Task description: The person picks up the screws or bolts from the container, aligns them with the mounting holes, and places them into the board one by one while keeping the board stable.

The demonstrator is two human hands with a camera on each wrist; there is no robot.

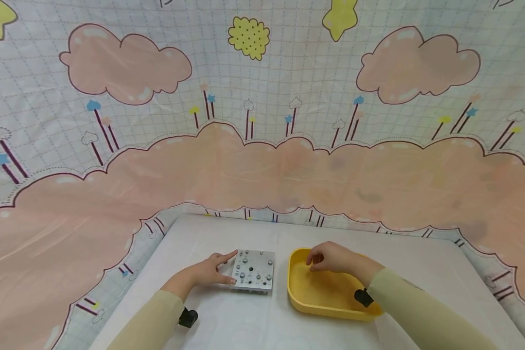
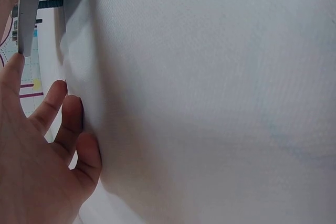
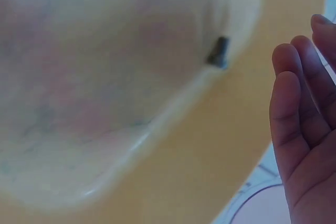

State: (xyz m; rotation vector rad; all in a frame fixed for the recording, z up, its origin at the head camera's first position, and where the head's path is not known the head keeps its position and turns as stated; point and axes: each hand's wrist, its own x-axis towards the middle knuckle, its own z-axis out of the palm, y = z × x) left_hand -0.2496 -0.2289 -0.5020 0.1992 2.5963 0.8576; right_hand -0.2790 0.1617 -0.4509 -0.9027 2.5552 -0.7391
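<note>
A square silver metal plate (image 1: 259, 266), dotted with screws and holes, stands raised on the white table. My left hand (image 1: 207, 272) holds it along its left side, forefinger at the far corner and thumb at the near one. In the left wrist view, the other fingers (image 2: 72, 116) are bent beside the table, and dark threaded screw shafts (image 2: 51, 3) show below the plate. My right hand (image 1: 330, 257) hovers over the yellow tray (image 1: 328, 310), fingers bent and nothing visible between them. A small dark screw-like piece (image 3: 219, 52) lies by the tray's inner edge.
The white table (image 1: 240, 323) ends at a printed curtain (image 1: 253, 170) with clouds and stars along the back and sides. A narrow strip of table separates the plate from the tray. Each wrist wears a small black camera (image 1: 188, 318).
</note>
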